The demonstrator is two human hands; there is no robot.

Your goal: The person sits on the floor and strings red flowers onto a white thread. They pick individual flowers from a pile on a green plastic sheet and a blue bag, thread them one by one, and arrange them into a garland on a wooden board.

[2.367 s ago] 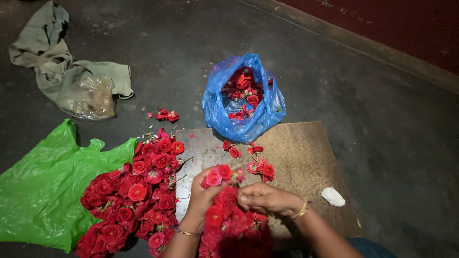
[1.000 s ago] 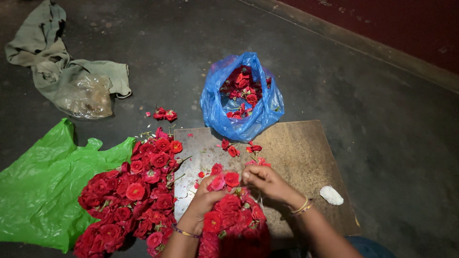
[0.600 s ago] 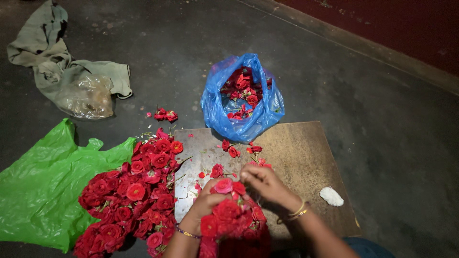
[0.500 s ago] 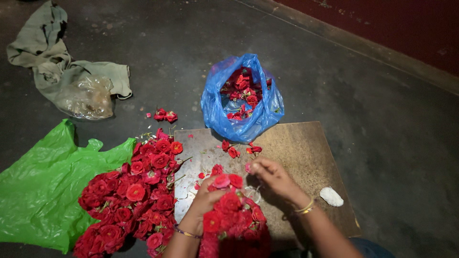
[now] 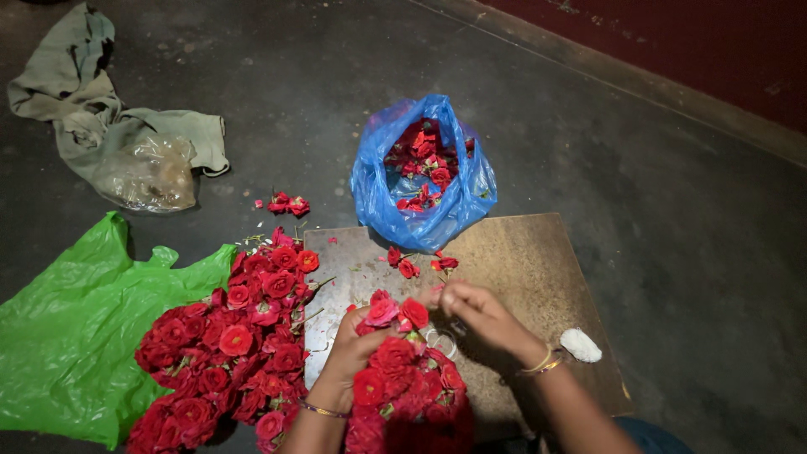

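At far left a crumpled green plastic bag (image 5: pixel 71 336) lies flat on the rough, dark concrete floor (image 5: pixel 672 210), thin and glossy with soft creases. Above it sits a rumpled grey-green cloth (image 5: pixel 80 109) with a cloudy clear plastic bag (image 5: pixel 151 172) bunched on top. Just beside the green bag, a loose heap of red roses (image 5: pixel 231 336) spreads across the floor, round velvety heads with short green stems, its edge touching the flat brown board (image 5: pixel 530 269) that serves as a worktop. 2 stray roses (image 5: pixel 287 203) lie apart above the heap.

The left hand (image 5: pixel 357 345) has its grip curled around the top of a dense rose garland (image 5: pixel 403 387), fingers clenched on a pinkish-red bloom at its upper end; a thin bangle circles the wrist. The garland runs down from the hand toward the bottom edge, packed tight with ruffled petals, over the board.

The right hand (image 5: pixel 479 315), with gold bangles at the wrist, has its fingertips pinched together just beside the garland's top bloom; what the grip holds is too small to tell. Above the hands, a few loose rose heads (image 5: pixel 412 262) lie on the board below a wrinkled blue plastic bag (image 5: pixel 420 181), open-mouthed and holding more roses. At right, a small white lump (image 5: pixel 580 345) rests on the board's edge.
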